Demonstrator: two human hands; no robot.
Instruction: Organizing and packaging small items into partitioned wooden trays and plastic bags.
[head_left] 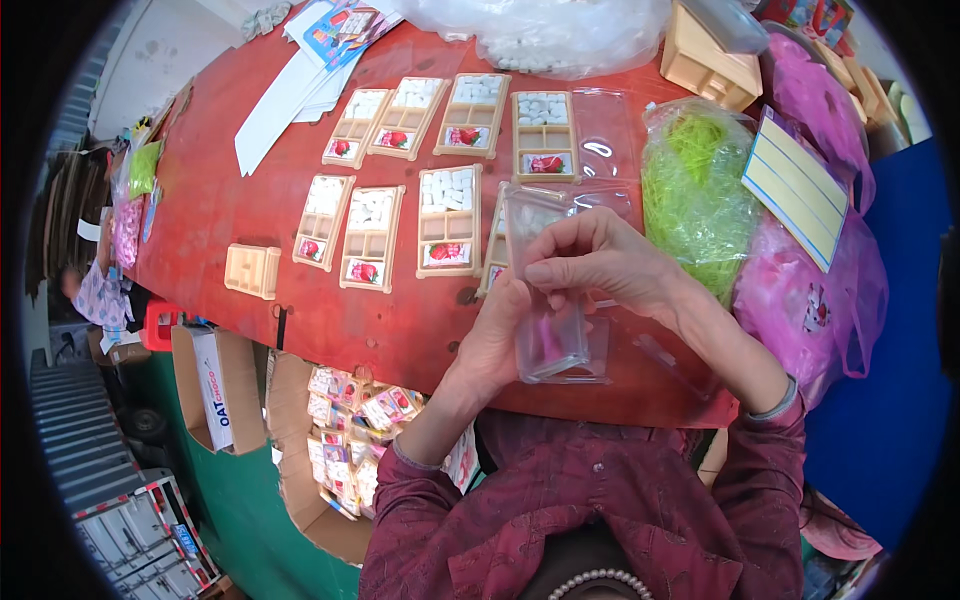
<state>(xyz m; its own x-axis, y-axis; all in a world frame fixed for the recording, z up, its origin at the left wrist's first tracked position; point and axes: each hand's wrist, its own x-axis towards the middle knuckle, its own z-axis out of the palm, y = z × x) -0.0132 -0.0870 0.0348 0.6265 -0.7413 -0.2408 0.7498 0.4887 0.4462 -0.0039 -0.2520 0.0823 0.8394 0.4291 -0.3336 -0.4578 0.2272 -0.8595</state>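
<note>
Near the table's front edge I hold a clear plastic case, tilted between my two hands. My left hand is closed on its left side. Over its middle my right hand is closed, thumb and forefinger pinched together; whether a small piece is between them is hidden. Something pink shows through the case's lower part. Just beyond my hands a beige tray is partly covered by the case. To the left stand several beige compartment trays holding white pieces and red strawberry-printed sachets. More clear plastic covers lie behind my right hand.
A beige tray without pieces sits on the left of the red table. At the right lie a bag of green shreds and pink bags. Below the front edge stands a cardboard box of filled packs.
</note>
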